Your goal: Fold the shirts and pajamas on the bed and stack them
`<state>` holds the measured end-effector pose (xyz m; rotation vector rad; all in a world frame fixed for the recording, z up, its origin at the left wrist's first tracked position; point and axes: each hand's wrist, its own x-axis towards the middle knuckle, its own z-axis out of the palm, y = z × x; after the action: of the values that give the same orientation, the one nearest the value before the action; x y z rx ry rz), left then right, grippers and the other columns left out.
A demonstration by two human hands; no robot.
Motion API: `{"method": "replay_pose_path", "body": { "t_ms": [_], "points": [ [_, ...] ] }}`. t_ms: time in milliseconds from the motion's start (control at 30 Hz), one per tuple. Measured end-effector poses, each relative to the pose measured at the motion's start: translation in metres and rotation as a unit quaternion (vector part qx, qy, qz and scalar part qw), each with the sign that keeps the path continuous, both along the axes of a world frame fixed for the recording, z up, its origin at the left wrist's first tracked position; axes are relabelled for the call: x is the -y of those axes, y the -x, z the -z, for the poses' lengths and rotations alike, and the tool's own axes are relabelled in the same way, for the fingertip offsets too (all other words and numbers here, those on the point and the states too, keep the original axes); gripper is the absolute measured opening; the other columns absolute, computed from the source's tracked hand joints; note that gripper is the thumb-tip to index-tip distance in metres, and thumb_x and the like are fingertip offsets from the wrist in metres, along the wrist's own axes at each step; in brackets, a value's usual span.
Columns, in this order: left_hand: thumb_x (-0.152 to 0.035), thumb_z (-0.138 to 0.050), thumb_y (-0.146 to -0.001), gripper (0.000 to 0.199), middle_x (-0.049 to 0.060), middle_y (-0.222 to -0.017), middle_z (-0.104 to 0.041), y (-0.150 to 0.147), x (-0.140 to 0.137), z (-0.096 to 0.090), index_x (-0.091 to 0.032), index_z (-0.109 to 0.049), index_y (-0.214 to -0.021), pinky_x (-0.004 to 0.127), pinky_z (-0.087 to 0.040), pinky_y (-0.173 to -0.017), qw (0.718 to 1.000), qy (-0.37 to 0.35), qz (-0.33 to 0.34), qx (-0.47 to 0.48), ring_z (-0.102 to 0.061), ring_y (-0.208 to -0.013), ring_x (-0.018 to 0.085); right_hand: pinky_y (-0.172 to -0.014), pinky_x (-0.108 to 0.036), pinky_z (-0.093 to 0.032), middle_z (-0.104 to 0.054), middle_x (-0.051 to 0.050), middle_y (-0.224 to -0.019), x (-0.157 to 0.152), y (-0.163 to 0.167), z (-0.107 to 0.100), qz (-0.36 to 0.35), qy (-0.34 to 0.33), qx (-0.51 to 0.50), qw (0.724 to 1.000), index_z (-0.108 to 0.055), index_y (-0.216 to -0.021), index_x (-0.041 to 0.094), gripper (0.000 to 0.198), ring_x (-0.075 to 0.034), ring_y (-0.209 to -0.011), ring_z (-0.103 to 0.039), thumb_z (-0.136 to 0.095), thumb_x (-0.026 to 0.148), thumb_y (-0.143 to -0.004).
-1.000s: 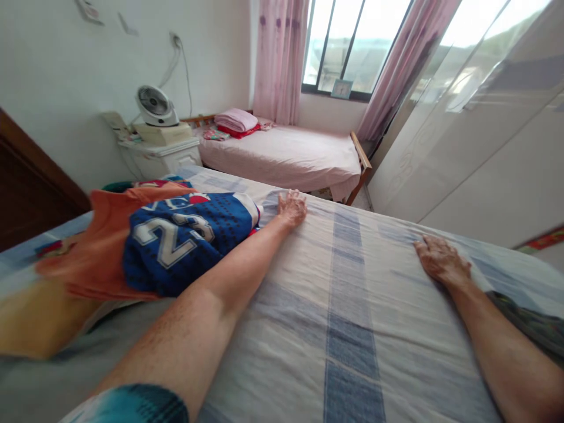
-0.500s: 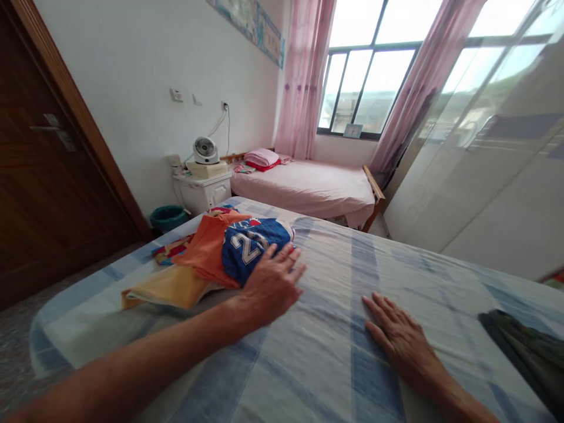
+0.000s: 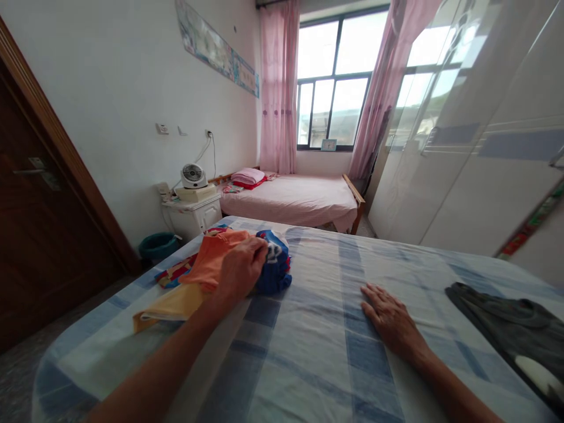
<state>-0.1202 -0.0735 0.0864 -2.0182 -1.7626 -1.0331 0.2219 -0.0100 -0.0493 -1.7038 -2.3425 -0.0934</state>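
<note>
Left hand [image 3: 243, 267], clamped on the blue shirt [image 3: 276, 271] at its right, seems to be gathering it, calling for a firm pinch clear of the orange cloth [image 3: 210, 255] leftward.

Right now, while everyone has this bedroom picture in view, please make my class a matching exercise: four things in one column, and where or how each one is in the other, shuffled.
Column one
1. blue shirt
2. right hand
3. fan
4. bin

Column two
A. on a box on top of the white cabinet
B. between the door and the white cabinet
C. bunched up, held by the left hand
D. resting palm down on the striped sheet

Right pairs: 1-C, 2-D, 3-A, 4-B
</note>
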Motion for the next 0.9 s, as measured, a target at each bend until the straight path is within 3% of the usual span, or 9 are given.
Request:
{"method": "replay_pose_path", "body": {
  "t_ms": [100, 167, 267, 400, 533, 667, 767, 900],
  "points": [
    [-0.023, -0.042, -0.093, 0.02, 0.004, -0.086, -0.066, -0.06, 0.013, 0.002, -0.02, -0.061, -0.086, 0.027, -0.045, -0.079, 0.981, -0.04, 0.187, 0.003, -0.06, -0.085, 0.016, -0.11, -0.042, -0.027, -0.046, -0.009, -0.141, 0.002, -0.001, 0.0, -0.007, -0.01, -0.024, 1.0, -0.053, -0.131, 0.016, 0.051, -0.022, -0.133, -0.037, -0.033, 0.039, -0.09],
    [-0.019, -0.038, -0.094, 0.023, 0.004, -0.092, -0.067, -0.098, 0.026, 0.015, -0.021, -0.061, -0.092, 0.025, -0.045, -0.08, 0.939, -0.02, 0.334, -0.082, -0.06, -0.088, 0.014, -0.109, -0.044, -0.029, -0.049, -0.011, -0.139, 0.003, -0.001, -0.001, -0.016, -0.018, -0.048, 0.999, -0.055, -0.128, 0.015, 0.049, -0.023, -0.132, -0.039, -0.034, 0.037, -0.09],
    [-0.025, -0.041, -0.093, 0.022, 0.004, -0.102, -0.067, -0.13, 0.038, 0.047, -0.022, -0.061, -0.1, 0.027, -0.045, -0.079, 0.89, 0.007, 0.427, -0.162, -0.061, -0.09, 0.014, -0.107, -0.044, -0.032, -0.053, -0.011, -0.134, 0.002, -0.004, -0.005, -0.031, -0.027, -0.104, 0.994, -0.059, -0.122, 0.016, 0.044, -0.022, -0.129, -0.044, -0.035, 0.035, -0.09],
    [-0.021, -0.042, -0.092, 0.024, 0.005, -0.103, -0.068, -0.117, 0.02, 0.083, -0.019, -0.062, -0.105, 0.028, -0.047, -0.08, 0.926, 0.034, 0.366, -0.085, -0.062, -0.091, 0.015, -0.104, -0.04, -0.039, -0.063, -0.008, -0.122, -0.002, -0.011, -0.012, -0.053, -0.013, -0.185, 0.981, -0.065, -0.111, 0.019, 0.041, -0.02, -0.118, -0.054, -0.033, 0.034, -0.09],
    [-0.02, -0.043, -0.09, 0.026, 0.007, -0.109, -0.065, -0.074, -0.015, 0.09, -0.02, -0.062, -0.108, 0.033, -0.047, -0.089, 0.983, 0.051, 0.176, 0.02, -0.059, -0.102, 0.02, -0.097, -0.038, -0.045, -0.065, -0.008, -0.118, 0.001, -0.016, -0.019, -0.043, 0.005, -0.236, 0.971, -0.064, -0.112, 0.02, 0.043, -0.021, -0.112, -0.059, -0.032, 0.039, -0.091],
    [-0.033, -0.046, -0.09, 0.037, 0.012, -0.121, -0.058, -0.045, -0.039, 0.091, -0.015, -0.053, -0.121, 0.04, -0.043, -0.097, 0.994, 0.032, 0.002, 0.103, -0.053, -0.115, 0.024, -0.097, -0.038, -0.045, -0.062, -0.008, -0.122, 0.012, -0.008, -0.026, -0.071, 0.012, -0.257, 0.964, -0.057, -0.12, 0.02, 0.043, -0.021, -0.113, -0.057, -0.035, 0.043, -0.091],
    [-0.042, -0.053, -0.085, 0.043, 0.012, -0.116, -0.061, -0.039, -0.044, 0.095, -0.014, -0.055, -0.119, 0.04, -0.043, -0.097, 0.992, 0.068, -0.007, 0.108, -0.055, -0.111, 0.025, -0.098, -0.038, -0.044, -0.06, -0.007, -0.125, 0.026, 0.004, -0.033, -0.107, 0.0, -0.249, 0.963, -0.056, -0.121, 0.022, 0.04, -0.02, -0.115, -0.056, -0.039, 0.042, -0.091],
    [-0.027, -0.051, -0.085, 0.02, 0.005, -0.098, -0.068, -0.044, -0.041, 0.093, -0.019, -0.064, -0.098, 0.036, -0.047, -0.088, 0.983, 0.12, 0.057, 0.123, -0.061, -0.096, 0.022, -0.098, -0.04, -0.043, -0.058, -0.007, -0.128, 0.047, 0.02, -0.045, -0.148, -0.028, -0.227, 0.962, -0.057, -0.12, 0.024, 0.036, -0.021, -0.116, -0.054, -0.045, 0.04, -0.089]
  ]
}}
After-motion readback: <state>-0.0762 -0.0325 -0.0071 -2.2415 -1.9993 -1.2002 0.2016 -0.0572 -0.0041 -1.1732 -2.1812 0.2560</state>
